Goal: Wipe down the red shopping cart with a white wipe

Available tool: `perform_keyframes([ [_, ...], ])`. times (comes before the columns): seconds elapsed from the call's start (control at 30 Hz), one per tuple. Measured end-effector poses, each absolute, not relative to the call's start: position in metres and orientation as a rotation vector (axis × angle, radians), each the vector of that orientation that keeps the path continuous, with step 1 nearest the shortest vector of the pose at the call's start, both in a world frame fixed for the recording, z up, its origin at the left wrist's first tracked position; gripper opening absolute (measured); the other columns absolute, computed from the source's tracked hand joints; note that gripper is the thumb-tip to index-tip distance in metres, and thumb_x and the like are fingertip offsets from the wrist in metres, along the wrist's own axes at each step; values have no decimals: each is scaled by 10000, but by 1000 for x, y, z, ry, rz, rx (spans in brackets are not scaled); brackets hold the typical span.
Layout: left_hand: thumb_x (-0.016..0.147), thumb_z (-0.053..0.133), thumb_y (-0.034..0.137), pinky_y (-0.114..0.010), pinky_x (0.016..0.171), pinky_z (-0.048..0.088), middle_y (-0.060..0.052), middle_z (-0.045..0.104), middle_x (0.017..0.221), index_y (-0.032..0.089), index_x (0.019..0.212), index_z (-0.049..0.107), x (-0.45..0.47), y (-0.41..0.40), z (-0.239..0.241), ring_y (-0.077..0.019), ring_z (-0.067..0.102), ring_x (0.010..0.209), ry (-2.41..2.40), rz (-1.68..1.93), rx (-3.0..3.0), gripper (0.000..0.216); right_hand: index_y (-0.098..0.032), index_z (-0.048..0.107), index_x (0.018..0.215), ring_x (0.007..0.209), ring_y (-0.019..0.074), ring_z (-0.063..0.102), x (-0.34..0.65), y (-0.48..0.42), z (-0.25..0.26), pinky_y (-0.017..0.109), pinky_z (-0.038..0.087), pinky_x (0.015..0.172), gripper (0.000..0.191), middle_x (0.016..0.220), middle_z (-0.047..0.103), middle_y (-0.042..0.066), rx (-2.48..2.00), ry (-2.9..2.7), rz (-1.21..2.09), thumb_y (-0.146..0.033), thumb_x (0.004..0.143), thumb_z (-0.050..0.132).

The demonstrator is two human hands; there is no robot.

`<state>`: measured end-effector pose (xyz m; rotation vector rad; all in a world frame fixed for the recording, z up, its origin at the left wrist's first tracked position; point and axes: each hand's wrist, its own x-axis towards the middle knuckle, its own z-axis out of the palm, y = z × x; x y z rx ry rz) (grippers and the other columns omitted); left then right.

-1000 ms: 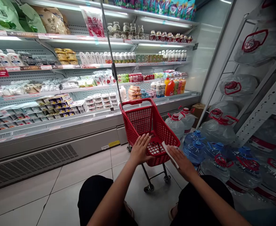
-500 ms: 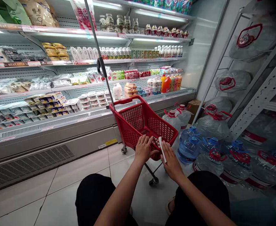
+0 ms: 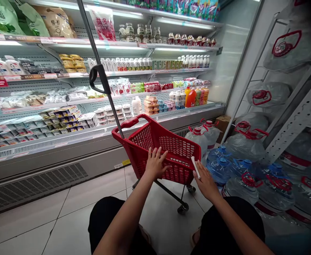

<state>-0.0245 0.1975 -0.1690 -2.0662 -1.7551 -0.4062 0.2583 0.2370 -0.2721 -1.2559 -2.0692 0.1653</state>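
A small red plastic shopping cart [image 3: 168,141] on wheels stands on the tile floor in front of me, its long grey handle pole [image 3: 99,76] leaning up to the left. My left hand [image 3: 155,164] lies flat against the near side of the basket, fingers spread. My right hand [image 3: 204,180] touches the basket's right corner and holds a folded white cloth [image 3: 195,167] against it. The basket holds nothing that I can see. My knees in black trousers frame the bottom of the view.
A long refrigerated display [image 3: 65,106] with dairy, drinks and packaged food fills the left and back. Several large water jugs [image 3: 240,170] with red and blue caps crowd the floor at right, under a white metal rack [image 3: 293,117]. Pale tiles [image 3: 51,219] lie at lower left.
The cart has turned, its front swinging left and the handle pole leaning further left. My left hand slid along the near side; my right hand with the cloth moved to the right corner.
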Motion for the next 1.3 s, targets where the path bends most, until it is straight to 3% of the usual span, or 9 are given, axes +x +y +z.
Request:
perform_keyframes([
  [0.17,858,682,603,-638,1275,68,-175,405,1635,228,1591,390,2,193,-185,-392,484,1386,-1804,-470,-1992,874,-236,0,1691,1575,352,245,212,240,-269,613,260,1254,701,1739,191,104,-1227,-1980,-38,-429,1086,295],
  [0.3,859,653,466,-652,1273,31,-184,347,1669,201,1620,330,18,193,-192,-398,397,1477,-1774,-480,-2000,868,-214,-28,1689,1553,330,306,165,238,-249,590,267,1255,736,1712,281,114,-1013,-2120,-172,-257,1048,334],
  [0.43,896,592,407,-539,1306,86,-151,301,1700,134,1642,262,8,188,-184,-301,274,1572,-1644,-426,-2125,861,-214,-14,1690,1543,290,330,159,244,-240,543,274,1263,779,1706,306,87,-926,-2235,-200,-197,1002,352],
  [0.5,917,593,406,-482,1312,134,-98,287,1713,182,1634,303,-9,182,-172,-257,276,1576,-1588,-399,-2164,805,-229,-4,1691,1535,271,349,181,254,-243,515,291,1260,746,1696,334,68,-972,-2260,-188,-241,1025,333],
  [0.63,912,656,368,-604,1305,67,-56,347,1690,309,1553,464,-46,166,-149,-309,251,1584,-1711,-410,-1979,672,-246,12,1691,1508,287,399,244,284,-263,531,336,1228,679,1668,393,74,-1231,-2161,-142,-361,1068,258],
  [0.8,920,634,375,-610,1297,85,-126,465,1615,237,1492,539,-47,160,-147,-342,420,1494,-1822,-387,-1924,595,-260,21,1691,1491,320,422,251,295,-270,549,360,1208,671,1685,357,77,-1280,-2066,-72,-419,1075,232],
  [1.07,907,628,367,-539,1313,86,-106,442,1634,215,1560,451,-34,160,-145,-284,396,1517,-1779,-368,-1989,693,-210,-40,1687,1559,249,300,122,226,-226,486,295,1258,746,1703,315,81,-823,-2297,-75,-192,1024,302],
  [1.13,928,613,391,-508,1320,97,-85,451,1630,223,1562,453,-44,154,-135,-262,401,1516,-1750,-363,-2017,675,-225,-36,1687,1560,246,298,123,226,-224,487,290,1261,754,1705,310,72,-790,-2319,-86,-193,1019,313],
  [1.3,999,532,485,-564,1320,10,-80,572,1533,214,1465,568,-82,132,-104,-298,407,1508,-1817,-449,-1791,540,-242,-57,1684,1527,276,371,177,265,-243,515,322,1236,775,1673,379,85,-934,-2268,-165,-221,1021,343],
])
